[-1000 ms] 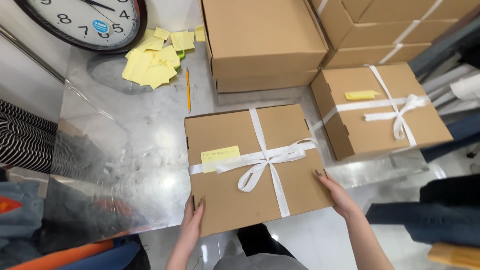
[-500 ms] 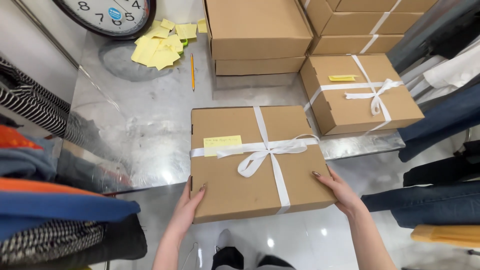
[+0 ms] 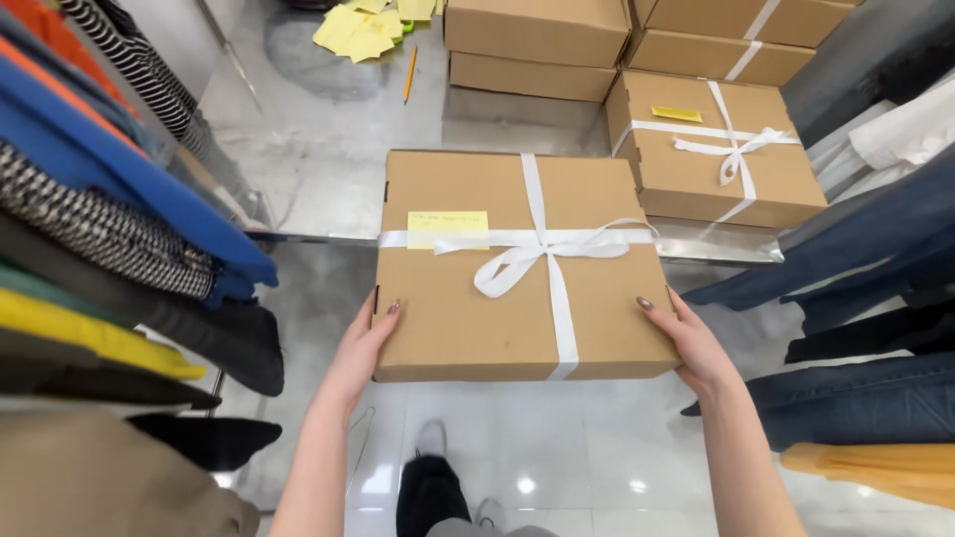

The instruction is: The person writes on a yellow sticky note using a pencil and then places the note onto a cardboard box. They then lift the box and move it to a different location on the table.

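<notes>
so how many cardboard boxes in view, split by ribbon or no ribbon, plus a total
Boxes with white ribbon: 3 (held box, box with bow on table, box behind it)
Plain boxes: 2 (top, bottom)
Total: 5

A brown cardboard box (image 3: 468, 308) is crossed by white ribbon (image 3: 537, 249) — a yellow note (image 3: 448, 229) is stuck on.

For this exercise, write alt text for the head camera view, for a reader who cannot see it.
Two hands, left hand and right hand, hold a ribboned cardboard box with a yellow sticky note over a metal table; more boxes behind, hanging clothes either side.
</notes>
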